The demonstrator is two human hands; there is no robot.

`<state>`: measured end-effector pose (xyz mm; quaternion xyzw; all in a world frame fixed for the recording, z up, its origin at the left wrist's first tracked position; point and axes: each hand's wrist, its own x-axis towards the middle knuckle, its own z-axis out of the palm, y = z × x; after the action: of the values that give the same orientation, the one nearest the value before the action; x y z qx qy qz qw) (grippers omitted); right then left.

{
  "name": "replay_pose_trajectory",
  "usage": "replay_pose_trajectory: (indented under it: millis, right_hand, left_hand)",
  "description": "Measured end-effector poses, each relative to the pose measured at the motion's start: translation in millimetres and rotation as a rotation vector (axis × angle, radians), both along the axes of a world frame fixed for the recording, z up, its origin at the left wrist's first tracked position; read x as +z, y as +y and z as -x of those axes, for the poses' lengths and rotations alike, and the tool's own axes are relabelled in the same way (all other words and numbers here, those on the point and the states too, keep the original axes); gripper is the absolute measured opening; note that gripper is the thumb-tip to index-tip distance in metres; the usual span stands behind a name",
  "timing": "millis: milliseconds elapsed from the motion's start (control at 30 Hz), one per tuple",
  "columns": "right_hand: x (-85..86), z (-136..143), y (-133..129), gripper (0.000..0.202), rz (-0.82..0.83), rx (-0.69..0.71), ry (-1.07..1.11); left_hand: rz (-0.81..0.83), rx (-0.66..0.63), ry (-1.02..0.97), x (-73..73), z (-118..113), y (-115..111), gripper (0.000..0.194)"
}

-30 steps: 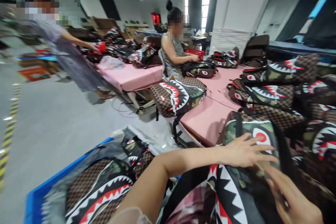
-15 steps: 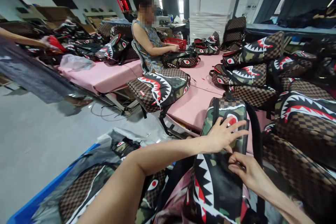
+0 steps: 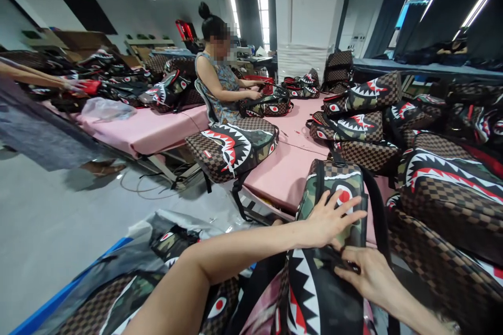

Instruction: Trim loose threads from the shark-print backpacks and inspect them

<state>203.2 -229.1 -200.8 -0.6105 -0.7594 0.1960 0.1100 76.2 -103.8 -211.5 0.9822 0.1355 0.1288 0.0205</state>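
Note:
A backpack (image 3: 314, 293) with camouflage, brown check and a shark-mouth print stands before me, its side panel with a red eye turned up. My left hand (image 3: 328, 220) lies on that panel below the eye, its fingers spread. Just to the lower right, my right hand (image 3: 363, 269) pinches a black part of the same backpack between thumb and fingers. The fingers hide exactly which part. A black shoulder strap (image 3: 379, 220) curves along the bag's right side.
Similar backpacks are piled on the right (image 3: 444, 183), and one backpack (image 3: 236, 149) lies on the pink table (image 3: 275, 183). A blue bin (image 3: 74, 288) lined with plastic holds more at lower left. A seated co-worker (image 3: 218, 78) handles a bag; another person's arm (image 3: 35, 76) is at far left.
The view has tilted up a little, so the scene sits lower. Both my hands keep nearly the same places on the backpack. The seated co-worker's hands have shifted over their bag.

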Motion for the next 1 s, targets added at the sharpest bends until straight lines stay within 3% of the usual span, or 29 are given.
replay_pose_trajectory:
  millis: [167, 267, 433, 533, 600, 667, 767, 900, 1000]
  right_hand:
    - [-3.1, 8.9, -0.2, 0.040, -0.050, 0.075, 0.351]
    - [-2.5, 3.9, -3.0, 0.042, -0.075, 0.100, 0.448]
    - [8.7, -12.3, -16.5, 0.021, -0.029, 0.107, 0.320]
    - [15.8, -16.6, -26.8, 0.017, -0.039, 0.069, 0.225]
    - [14.0, -15.1, -33.6, 0.016, -0.085, 0.042, 0.130]
    - [5.8, -10.2, -40.8, 0.011, -0.185, 0.020, -0.002]
    - [-11.4, -0.1, -52.3, 0.024, -0.397, 0.021, -0.194]
    - [-24.5, 7.9, -63.4, 0.028, -0.557, 0.085, -0.279]
    - [-25.0, 6.6, -65.5, 0.029, -0.551, 0.153, -0.247]
  left_hand:
    - [0.006, 0.088, 0.007, -2.1, -6.8, -0.4, 0.112]
    - [0.027, 0.063, -0.050, 1.9, -3.8, 1.2, 0.103]
    - [0.227, -0.144, -0.209, 3.4, 27.9, -6.5, 0.042]
    - [0.213, -0.150, -0.165, 0.4, 52.8, -27.7, 0.046]
    - [0.185, -0.065, -0.147, -3.0, 65.8, -44.5, 0.040]
    - [0.188, 0.037, -0.168, -9.3, 74.7, -60.0, 0.029]
    - [0.221, 0.136, -0.267, -26.8, 82.4, -77.9, 0.015]
    - [0.286, 0.112, -0.419, -54.0, 90.0, -89.9, 0.028]
    - [0.294, 0.046, -0.391, -61.3, 96.2, -89.9, 0.028]
